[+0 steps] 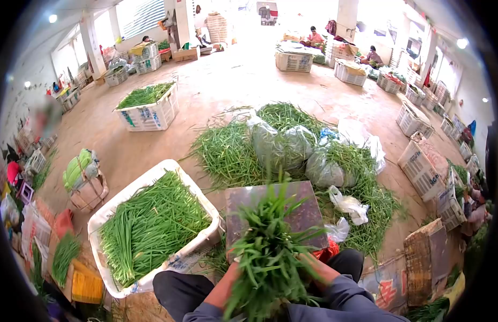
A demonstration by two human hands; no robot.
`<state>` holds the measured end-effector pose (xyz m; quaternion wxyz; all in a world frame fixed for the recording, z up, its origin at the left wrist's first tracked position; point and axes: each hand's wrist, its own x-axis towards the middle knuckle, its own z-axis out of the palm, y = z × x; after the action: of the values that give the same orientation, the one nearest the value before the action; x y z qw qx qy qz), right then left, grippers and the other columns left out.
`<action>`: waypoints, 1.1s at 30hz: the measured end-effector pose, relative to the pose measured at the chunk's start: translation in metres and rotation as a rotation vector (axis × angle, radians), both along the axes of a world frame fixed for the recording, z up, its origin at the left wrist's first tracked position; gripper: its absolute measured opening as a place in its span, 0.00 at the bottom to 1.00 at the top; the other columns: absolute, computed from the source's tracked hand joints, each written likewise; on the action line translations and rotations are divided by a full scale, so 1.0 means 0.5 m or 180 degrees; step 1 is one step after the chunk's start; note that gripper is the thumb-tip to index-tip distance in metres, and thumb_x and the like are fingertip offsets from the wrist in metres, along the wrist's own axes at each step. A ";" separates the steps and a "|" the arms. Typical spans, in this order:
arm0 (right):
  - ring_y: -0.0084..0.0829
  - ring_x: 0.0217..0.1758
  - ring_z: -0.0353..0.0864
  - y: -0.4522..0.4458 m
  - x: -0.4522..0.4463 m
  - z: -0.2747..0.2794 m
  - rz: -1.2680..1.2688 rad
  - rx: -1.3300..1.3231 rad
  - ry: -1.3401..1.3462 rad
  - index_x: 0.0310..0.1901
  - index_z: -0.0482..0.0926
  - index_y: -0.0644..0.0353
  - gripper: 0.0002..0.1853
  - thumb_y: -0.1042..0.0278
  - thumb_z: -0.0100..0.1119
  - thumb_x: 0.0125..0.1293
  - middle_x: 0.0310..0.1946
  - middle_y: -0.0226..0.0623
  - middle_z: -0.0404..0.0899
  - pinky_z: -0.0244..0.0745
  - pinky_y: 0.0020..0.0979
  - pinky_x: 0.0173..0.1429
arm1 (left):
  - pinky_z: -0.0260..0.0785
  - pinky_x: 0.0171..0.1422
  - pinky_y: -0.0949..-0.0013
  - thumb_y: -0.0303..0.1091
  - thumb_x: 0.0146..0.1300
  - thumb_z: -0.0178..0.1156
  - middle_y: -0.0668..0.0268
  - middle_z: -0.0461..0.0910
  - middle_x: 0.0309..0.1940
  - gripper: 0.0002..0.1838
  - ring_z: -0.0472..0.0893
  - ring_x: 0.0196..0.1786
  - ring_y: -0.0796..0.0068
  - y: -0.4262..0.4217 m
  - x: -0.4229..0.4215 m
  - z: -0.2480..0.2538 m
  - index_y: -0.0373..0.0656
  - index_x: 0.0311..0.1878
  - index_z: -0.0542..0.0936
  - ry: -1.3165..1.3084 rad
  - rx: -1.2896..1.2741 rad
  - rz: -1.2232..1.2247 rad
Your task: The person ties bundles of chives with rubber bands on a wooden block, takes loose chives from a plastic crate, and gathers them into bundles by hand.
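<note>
A thick bunch of long green leaves (270,249) is held up over my lap between my two hands, its tips fanning out over a dark flat board (301,201). My left hand (234,269) closes on the bunch from its left side, the fingers mostly buried in leaves. On the opposite side my right hand (317,267) grips it too, also largely covered by foliage. To my left stands a white plastic crate (216,224) filled with neatly laid green stalks (152,222). Beyond the board lies a big heap of loose greens (227,150).
Plastic bags (281,147) sit within the heap, and a white bag (348,204) lies right of the board. Another crate of greens (152,115) stands farther out. Cardboard (426,263) is at the right, and a tied bundle (85,180) at the left. Several people sit around the room.
</note>
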<state>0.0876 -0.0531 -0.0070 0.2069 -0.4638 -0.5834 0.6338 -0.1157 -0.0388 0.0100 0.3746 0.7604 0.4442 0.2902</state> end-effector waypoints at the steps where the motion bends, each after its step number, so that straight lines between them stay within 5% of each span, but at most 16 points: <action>1: 0.24 0.51 0.79 0.014 0.001 0.005 -0.0016 0.0016 0.0030 0.57 0.77 0.63 0.24 0.63 0.67 0.62 0.51 0.37 0.82 0.75 0.32 0.57 | 0.71 0.64 0.59 0.42 0.47 0.73 0.54 0.78 0.58 0.40 0.78 0.61 0.55 0.005 -0.002 0.005 0.39 0.65 0.70 0.0010 0.0019 0.0016; 14: 0.23 0.50 0.79 0.070 -0.011 0.082 -0.0444 0.0627 0.1174 0.57 0.77 0.63 0.24 0.58 0.69 0.64 0.50 0.37 0.83 0.76 0.31 0.55 | 0.75 0.59 0.61 0.49 0.48 0.73 0.55 0.83 0.52 0.41 0.83 0.55 0.56 0.027 -0.004 0.092 0.38 0.63 0.72 0.0457 -0.0149 0.0221; 15: 0.23 0.50 0.79 0.067 -0.016 0.061 -0.0434 0.0608 0.1157 0.57 0.77 0.63 0.24 0.58 0.69 0.64 0.50 0.37 0.83 0.76 0.31 0.55 | 0.76 0.59 0.61 0.50 0.48 0.73 0.55 0.84 0.51 0.41 0.83 0.54 0.57 0.036 0.002 0.103 0.38 0.62 0.72 0.0576 -0.0474 0.0385; 16: 0.23 0.49 0.80 0.053 -0.020 0.032 -0.0969 0.0196 0.0878 0.56 0.78 0.64 0.24 0.56 0.67 0.65 0.49 0.36 0.83 0.77 0.31 0.53 | 0.76 0.57 0.62 0.52 0.35 0.78 0.48 0.83 0.48 0.48 0.84 0.53 0.57 0.046 0.003 0.098 0.34 0.59 0.72 0.0732 -0.1071 0.0617; 17: 0.23 0.47 0.80 0.043 -0.019 0.031 -0.1476 -0.0194 0.0573 0.55 0.78 0.65 0.23 0.55 0.66 0.66 0.48 0.35 0.83 0.77 0.30 0.51 | 0.75 0.59 0.61 0.54 0.37 0.77 0.45 0.83 0.49 0.49 0.84 0.54 0.56 0.051 0.007 0.102 0.31 0.60 0.71 0.1089 -0.1211 0.0635; 18: 0.25 0.46 0.81 0.027 -0.013 0.030 -0.1243 -0.0584 0.0776 0.56 0.77 0.67 0.26 0.51 0.63 0.68 0.45 0.35 0.83 0.76 0.30 0.50 | 0.75 0.59 0.61 0.56 0.37 0.77 0.45 0.82 0.51 0.51 0.83 0.55 0.55 0.051 0.015 0.088 0.29 0.60 0.71 0.1421 -0.1360 0.0764; 19: 0.27 0.46 0.82 0.016 -0.002 0.034 -0.0909 -0.0938 -0.0320 0.62 0.73 0.66 0.27 0.52 0.59 0.72 0.51 0.38 0.81 0.78 0.31 0.48 | 0.75 0.59 0.61 0.57 0.37 0.76 0.44 0.82 0.52 0.53 0.83 0.56 0.55 0.054 0.027 0.057 0.27 0.60 0.71 0.1762 -0.1491 0.0887; 21: 0.28 0.45 0.81 0.002 0.002 -0.048 -0.1055 -0.0918 -0.0289 0.62 0.72 0.66 0.26 0.54 0.58 0.73 0.52 0.39 0.79 0.78 0.31 0.48 | 0.75 0.61 0.60 0.62 0.37 0.75 0.42 0.81 0.54 0.56 0.82 0.58 0.54 0.062 0.039 -0.010 0.25 0.61 0.70 0.1897 -0.1642 0.1064; 22: 0.27 0.44 0.81 0.009 0.021 -0.151 -0.1042 -0.0786 0.0105 0.62 0.72 0.67 0.25 0.55 0.58 0.73 0.52 0.38 0.79 0.79 0.32 0.49 | 0.74 0.61 0.60 0.64 0.37 0.75 0.41 0.80 0.54 0.56 0.82 0.59 0.53 0.069 0.032 -0.011 0.25 0.61 0.70 0.1726 -0.1642 0.0988; 25: 0.27 0.46 0.81 -0.016 0.019 -0.064 -0.1096 -0.0955 0.0166 0.63 0.72 0.66 0.25 0.56 0.59 0.72 0.52 0.38 0.79 0.80 0.32 0.50 | 0.73 0.64 0.59 0.66 0.36 0.75 0.41 0.80 0.56 0.59 0.81 0.59 0.51 0.062 0.030 -0.011 0.24 0.62 0.70 0.1563 -0.1704 0.1025; 27: 0.27 0.41 0.82 0.011 0.040 -0.119 -0.0917 -0.0823 -0.0034 0.63 0.73 0.65 0.25 0.58 0.60 0.71 0.47 0.38 0.81 0.79 0.30 0.45 | 0.71 0.66 0.60 0.63 0.40 0.74 0.41 0.77 0.59 0.59 0.79 0.62 0.53 0.057 0.022 -0.016 0.23 0.65 0.67 0.1362 -0.1579 0.0950; 28: 0.26 0.38 0.82 0.013 0.042 -0.099 -0.1127 -0.0471 -0.0309 0.62 0.73 0.65 0.24 0.59 0.61 0.71 0.44 0.37 0.82 0.78 0.29 0.42 | 0.68 0.69 0.62 0.65 0.43 0.74 0.40 0.74 0.64 0.63 0.74 0.68 0.55 0.100 -0.006 -0.124 0.22 0.70 0.62 0.0617 -0.1801 0.0481; 29: 0.26 0.35 0.82 0.011 0.045 -0.074 -0.1331 -0.0137 -0.0591 0.61 0.74 0.65 0.24 0.60 0.62 0.70 0.41 0.37 0.83 0.78 0.28 0.38 | 0.64 0.72 0.63 0.65 0.52 0.71 0.43 0.69 0.69 0.60 0.69 0.72 0.56 0.083 -0.017 -0.054 0.27 0.74 0.58 0.0553 -0.1741 0.0832; 33: 0.24 0.31 0.82 0.031 0.054 -0.056 -0.1860 0.0137 0.0064 0.49 0.80 0.67 0.13 0.67 0.61 0.70 0.35 0.37 0.84 0.76 0.26 0.32 | 0.68 0.67 0.55 0.57 0.71 0.58 0.52 0.71 0.68 0.39 0.72 0.68 0.59 0.087 -0.077 -0.066 0.39 0.74 0.63 -0.1683 -0.2476 0.1378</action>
<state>0.1145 -0.0375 -0.0349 0.3961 -0.6015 -0.4363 0.5394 -0.1544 0.0047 -0.0229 0.6603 0.3562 0.5566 0.3568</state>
